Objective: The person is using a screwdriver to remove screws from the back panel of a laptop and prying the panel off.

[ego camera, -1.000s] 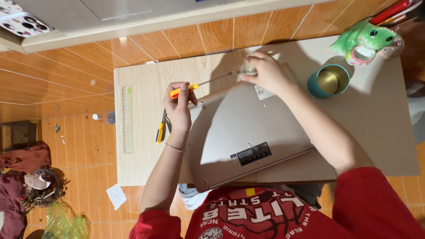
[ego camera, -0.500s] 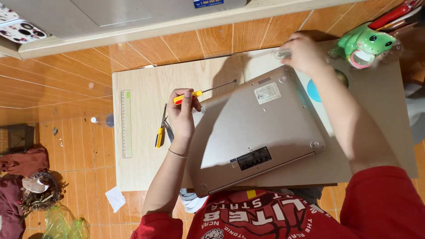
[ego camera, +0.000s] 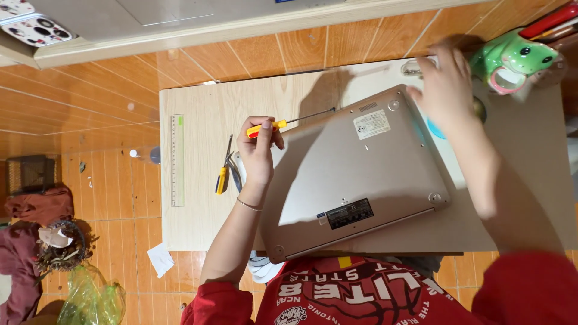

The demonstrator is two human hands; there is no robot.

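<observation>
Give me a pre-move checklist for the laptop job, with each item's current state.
1. Left hand grips screwdriver: ok.
2. Screwdriver tip on a screw: not ok, it points over the table, off the laptop.
3. Laptop lies base-up on the table: ok.
4. Right hand steadying laptop: not ok, it reaches past the far corner.
5. Screws removed: cannot tell.
6. Pliers within reach beside left hand: ok.

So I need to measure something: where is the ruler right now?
In the head view, the ruler lies flat along the table's left edge, left of the small yellow-handled tool and the left hand.
</observation>
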